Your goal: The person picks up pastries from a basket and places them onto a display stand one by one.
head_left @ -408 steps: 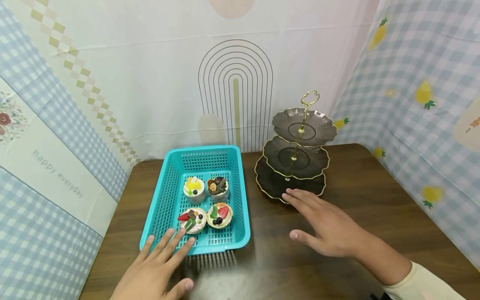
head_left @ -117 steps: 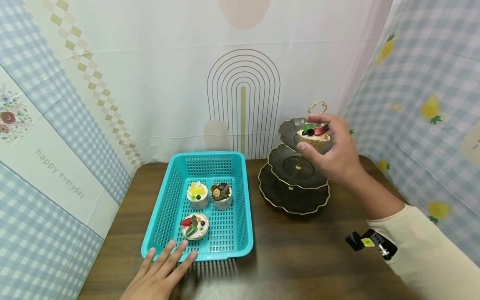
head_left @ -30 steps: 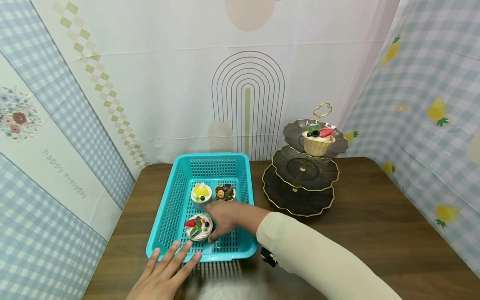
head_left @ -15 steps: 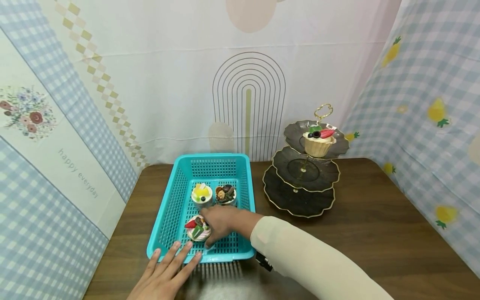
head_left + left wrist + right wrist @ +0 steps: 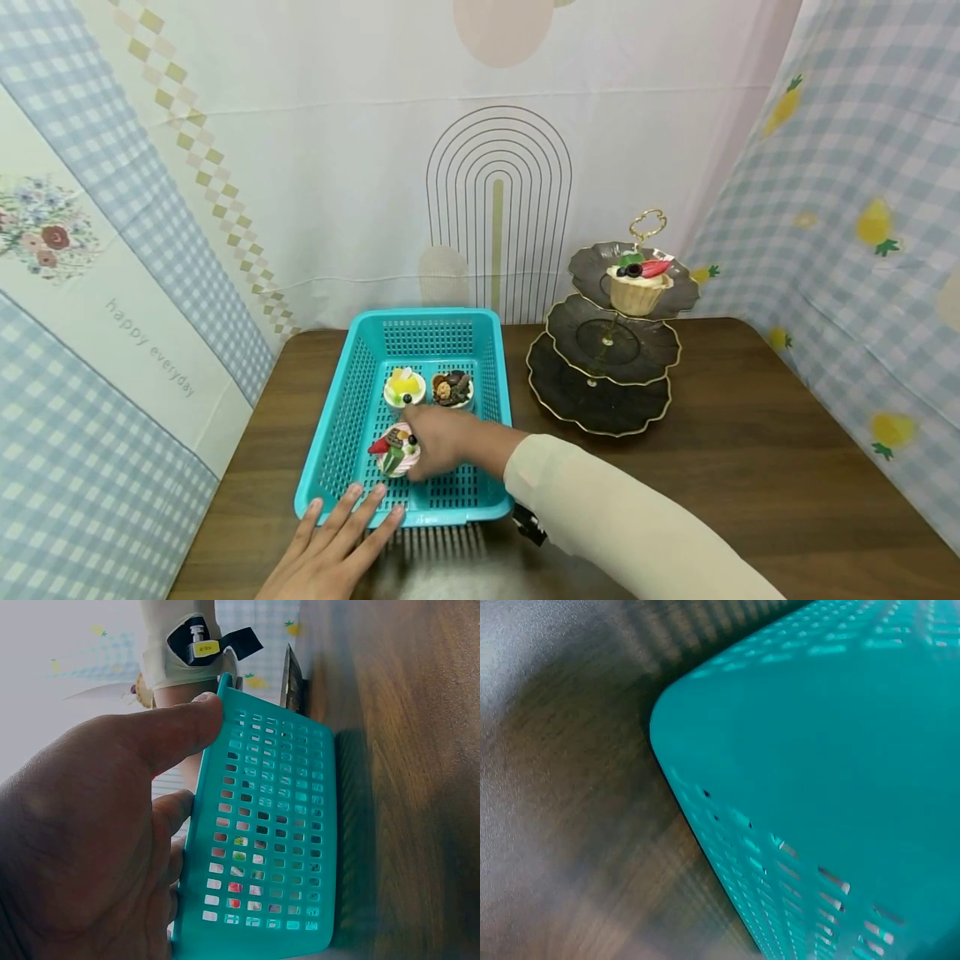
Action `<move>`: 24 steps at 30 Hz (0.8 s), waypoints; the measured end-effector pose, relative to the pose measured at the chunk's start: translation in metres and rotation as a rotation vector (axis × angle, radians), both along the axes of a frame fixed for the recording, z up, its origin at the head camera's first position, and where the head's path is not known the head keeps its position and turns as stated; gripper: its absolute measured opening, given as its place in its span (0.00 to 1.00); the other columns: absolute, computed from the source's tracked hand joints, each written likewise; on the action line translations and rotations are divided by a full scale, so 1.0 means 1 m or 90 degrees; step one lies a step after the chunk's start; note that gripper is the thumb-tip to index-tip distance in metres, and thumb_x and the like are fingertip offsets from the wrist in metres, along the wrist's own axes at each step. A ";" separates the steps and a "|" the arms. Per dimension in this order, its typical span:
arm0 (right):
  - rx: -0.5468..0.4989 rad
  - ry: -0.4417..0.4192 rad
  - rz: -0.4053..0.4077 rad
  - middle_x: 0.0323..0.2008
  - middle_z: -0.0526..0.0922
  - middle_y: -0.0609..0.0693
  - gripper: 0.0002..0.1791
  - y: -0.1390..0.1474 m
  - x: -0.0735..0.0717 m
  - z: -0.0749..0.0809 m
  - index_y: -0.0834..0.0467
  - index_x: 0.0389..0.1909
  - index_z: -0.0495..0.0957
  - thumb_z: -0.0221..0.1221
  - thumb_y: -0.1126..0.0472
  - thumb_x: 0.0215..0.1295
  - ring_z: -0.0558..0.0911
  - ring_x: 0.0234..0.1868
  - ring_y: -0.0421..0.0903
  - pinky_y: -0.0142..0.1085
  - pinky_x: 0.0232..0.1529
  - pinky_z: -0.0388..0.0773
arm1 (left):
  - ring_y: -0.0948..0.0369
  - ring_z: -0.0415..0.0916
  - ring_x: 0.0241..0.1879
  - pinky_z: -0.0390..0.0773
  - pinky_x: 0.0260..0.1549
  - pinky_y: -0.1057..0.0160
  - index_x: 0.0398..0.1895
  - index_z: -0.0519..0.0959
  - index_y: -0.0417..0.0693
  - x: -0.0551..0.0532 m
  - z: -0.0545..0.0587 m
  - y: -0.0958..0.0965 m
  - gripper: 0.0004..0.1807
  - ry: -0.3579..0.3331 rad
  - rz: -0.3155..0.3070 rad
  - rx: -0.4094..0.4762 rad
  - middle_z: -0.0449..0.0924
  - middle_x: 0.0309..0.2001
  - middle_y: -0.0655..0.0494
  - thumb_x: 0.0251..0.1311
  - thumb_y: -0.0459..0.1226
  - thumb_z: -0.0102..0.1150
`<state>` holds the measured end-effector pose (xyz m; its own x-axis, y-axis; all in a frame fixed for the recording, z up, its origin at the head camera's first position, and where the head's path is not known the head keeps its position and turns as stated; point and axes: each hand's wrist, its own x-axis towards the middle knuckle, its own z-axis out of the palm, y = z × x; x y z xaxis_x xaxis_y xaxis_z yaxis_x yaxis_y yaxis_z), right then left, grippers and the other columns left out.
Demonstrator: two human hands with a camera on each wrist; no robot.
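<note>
Head view: right of the teal basket [image 5: 427, 518], the tiered stand [image 5: 600, 408] bears a strawberry cupcake [image 5: 637, 292], seemingly the only one done; the yellow-topped cupcake [image 5: 405, 386] and chocolate cupcake [image 5: 452, 389], inside the basket, look left to do. Inside the basket's near half, the right grip [image 5: 441, 442] grasps the pink-swirl cupcake [image 5: 395, 452], whose tilted top faces the basket's left wall; the left grip [image 5: 324, 537] rests straight-fingered on the basket's near rim

The basket [image 5: 450, 518] is turquoise, the counter [image 5: 750, 450] wood-grained brown. Gold edges the dark stand [image 5: 573, 337]. Blue-and-white checks and yellow fruit [image 5: 873, 221] pattern the right-side cloth [image 5: 825, 283].
</note>
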<state>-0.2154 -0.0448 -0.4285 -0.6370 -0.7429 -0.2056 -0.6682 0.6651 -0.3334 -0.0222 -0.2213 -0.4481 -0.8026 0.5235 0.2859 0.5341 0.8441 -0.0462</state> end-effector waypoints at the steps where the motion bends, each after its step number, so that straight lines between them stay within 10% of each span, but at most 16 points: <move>1: -0.015 -0.006 -0.004 0.37 0.75 0.42 0.39 0.002 -0.001 0.001 0.56 0.57 0.67 0.70 0.45 0.45 0.75 0.34 0.36 0.30 0.32 0.74 | 0.53 0.37 0.72 0.28 0.65 0.50 0.74 0.51 0.60 0.000 0.000 0.000 0.53 0.001 0.000 -0.001 0.45 0.74 0.56 0.46 0.75 0.43; 24: -0.271 -0.057 -0.092 0.42 0.75 0.38 0.41 0.064 -0.016 0.040 0.49 0.59 0.68 0.69 0.37 0.44 0.76 0.38 0.38 0.32 0.36 0.75 | 0.53 0.37 0.72 0.24 0.65 0.52 0.74 0.52 0.60 0.002 0.002 0.002 0.54 -0.021 0.005 0.006 0.42 0.74 0.57 0.46 0.75 0.44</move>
